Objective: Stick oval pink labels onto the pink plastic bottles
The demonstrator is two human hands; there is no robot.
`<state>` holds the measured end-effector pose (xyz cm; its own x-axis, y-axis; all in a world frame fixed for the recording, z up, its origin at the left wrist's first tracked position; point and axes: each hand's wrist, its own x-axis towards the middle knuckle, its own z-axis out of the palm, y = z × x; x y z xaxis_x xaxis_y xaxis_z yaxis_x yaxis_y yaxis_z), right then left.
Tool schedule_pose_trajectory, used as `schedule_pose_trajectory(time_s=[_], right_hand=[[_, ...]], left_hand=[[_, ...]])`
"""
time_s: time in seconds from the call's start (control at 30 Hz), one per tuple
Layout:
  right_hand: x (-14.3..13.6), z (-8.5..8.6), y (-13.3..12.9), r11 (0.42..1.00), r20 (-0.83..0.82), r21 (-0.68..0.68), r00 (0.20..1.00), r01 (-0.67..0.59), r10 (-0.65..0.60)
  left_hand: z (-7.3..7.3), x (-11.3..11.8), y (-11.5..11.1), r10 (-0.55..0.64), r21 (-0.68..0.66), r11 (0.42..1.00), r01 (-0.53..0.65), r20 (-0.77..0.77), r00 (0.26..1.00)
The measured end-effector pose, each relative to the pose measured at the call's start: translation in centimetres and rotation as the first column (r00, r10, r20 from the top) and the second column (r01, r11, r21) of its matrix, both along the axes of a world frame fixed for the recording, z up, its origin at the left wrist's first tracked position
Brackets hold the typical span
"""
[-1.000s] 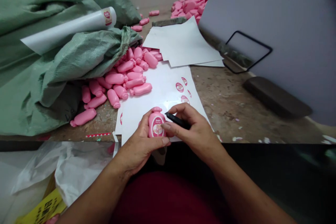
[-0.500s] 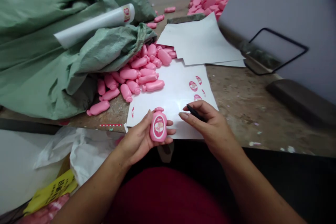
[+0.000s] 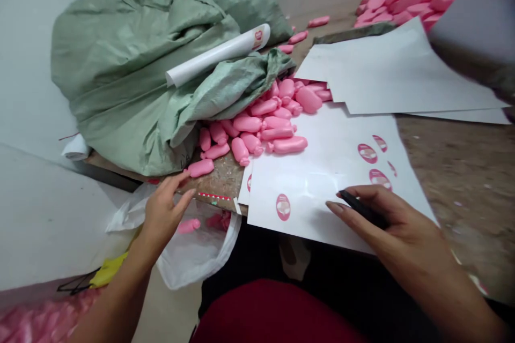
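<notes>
Your left hand [image 3: 163, 215]: spread, empty, by pink bottle [image 3: 200, 168] left of sticker sheet [image 3: 309, 169] | your right hand [image 3: 402, 233]: pinching black pen-like tool [image 3: 362, 209] | bottle likely light, slick; grip its sides

I am looking remotely through one head-worn camera, facing forward and down over the bare left hand [image 3: 163, 211] and bare right hand [image 3: 396, 228], close by, toward a bulging green fabric sack [image 3: 137, 69].
</notes>
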<state>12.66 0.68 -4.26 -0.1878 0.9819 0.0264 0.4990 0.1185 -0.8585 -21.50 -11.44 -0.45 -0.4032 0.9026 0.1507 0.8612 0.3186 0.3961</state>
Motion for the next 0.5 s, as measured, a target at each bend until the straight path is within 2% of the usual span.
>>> schedule_pose_trajectory(time_s=[0.07, 0.1, 0.2, 0.3, 0.33, 0.4, 0.43, 0.47, 0.5], right_hand=[[-0.5, 0.2, -0.4, 0.998, 0.062, 0.032, 0.997, -0.057, 0.055], [-0.8, 0.3, -0.6, 0.994, 0.092, 0.048, 0.992, -0.095, 0.090], [-1.6, 0.7, -1.1, 0.976, 0.185, 0.093, 0.966, -0.199, 0.180], [-1.9, 0.7, -1.1, 0.960, 0.278, 0.136, 0.940, -0.244, 0.199], [-1.8, 0.5, -0.9, 0.956, 0.309, 0.155, 0.932, -0.248, 0.192], [-1.5, 0.2, -0.6, 0.948, 0.361, 0.189, 0.916, -0.255, 0.175], [-1.2, 0.1, -0.4, 0.945, 0.380, 0.200, 0.909, -0.259, 0.169], [-0.9, 0.0, -0.3, 0.942, 0.393, 0.209, 0.905, -0.262, 0.165], [-0.6, -0.1, -0.1, 0.940, 0.401, 0.216, 0.902, -0.264, 0.161]], left_hand=[[-0.9, -0.7, 2.5, -0.086, -0.005, 0.996, 0.087, -0.225, 0.971], [-1.3, -0.9, 3.6, -0.119, -0.031, 0.993, 0.115, -0.265, 0.957], [-1.7, -1.0, 5.9, -0.145, -0.071, 0.989, 0.130, -0.278, 0.950], [-1.1, -0.1, 6.6, -0.145, -0.054, 0.989, 0.135, -0.261, 0.954], [-0.8, 0.6, 6.6, -0.128, -0.011, 0.992, 0.128, -0.187, 0.974], [-0.3, 2.7, 6.9, -0.109, 0.133, 0.987, 0.092, 0.125, 0.986], [-0.2, 4.0, 7.1, -0.127, 0.201, 0.978, 0.064, 0.320, 0.939], [-0.2, 5.4, 7.4, -0.168, 0.249, 0.967, 0.049, 0.486, 0.858], [-0.4, 6.8, 7.7, -0.209, 0.262, 0.963, 0.059, 0.593, 0.777]])
